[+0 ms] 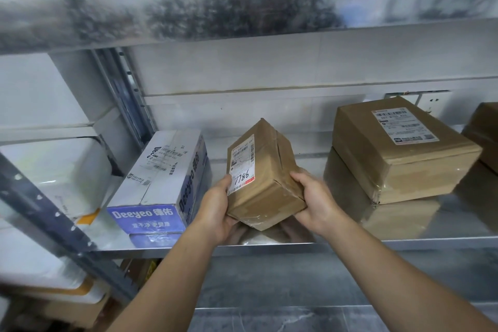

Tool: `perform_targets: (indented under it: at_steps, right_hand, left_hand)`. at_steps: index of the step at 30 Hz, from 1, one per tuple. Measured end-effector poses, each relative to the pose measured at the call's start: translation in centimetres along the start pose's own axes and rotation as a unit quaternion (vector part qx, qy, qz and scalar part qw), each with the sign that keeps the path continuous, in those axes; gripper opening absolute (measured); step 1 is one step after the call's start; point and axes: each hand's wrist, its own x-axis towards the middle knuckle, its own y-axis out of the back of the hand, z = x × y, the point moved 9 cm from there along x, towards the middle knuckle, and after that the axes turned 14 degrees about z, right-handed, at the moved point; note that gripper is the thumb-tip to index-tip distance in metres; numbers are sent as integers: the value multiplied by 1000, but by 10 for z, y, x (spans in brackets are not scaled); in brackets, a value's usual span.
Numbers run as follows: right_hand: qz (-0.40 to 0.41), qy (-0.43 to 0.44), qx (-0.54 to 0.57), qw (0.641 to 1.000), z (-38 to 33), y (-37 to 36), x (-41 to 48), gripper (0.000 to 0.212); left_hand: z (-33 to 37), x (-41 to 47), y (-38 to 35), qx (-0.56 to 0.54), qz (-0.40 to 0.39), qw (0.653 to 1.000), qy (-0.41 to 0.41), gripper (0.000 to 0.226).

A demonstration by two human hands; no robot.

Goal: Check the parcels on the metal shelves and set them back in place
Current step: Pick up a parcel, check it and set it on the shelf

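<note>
A small brown cardboard parcel [265, 178] with a white label marked 7786 is tilted just above the metal shelf [269, 246], near its front edge. My left hand [218, 207] grips its left side, thumb on the label. My right hand [316, 201] grips its right side, fingers curled under the lower corner. The parcel's underside is hidden.
A white and blue Deeyeo box [164, 183] lies left of the parcel. A larger brown box [401, 148] with a label sits to the right, another brown box [485, 132] at the far right edge. White parcels [54, 167] fill the left bay. An upper shelf [242, 5] runs overhead.
</note>
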Motion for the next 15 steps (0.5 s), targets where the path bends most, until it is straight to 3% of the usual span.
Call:
perform_targets:
  at_steps: [4,9,15]
  right_hand:
    - [-3,38,6,999,-5,4,5,46]
    - [15,117,-94,989,-13,8,9,42]
    - [35,145,-172,974,-21,11,12,31]
  left_hand:
    - [10,5,-3,34,-10,998,-46,29]
    - [21,12,-6,79,-22,991,-107,33]
    - [24,15,-8,104,-15,983,-152,32]
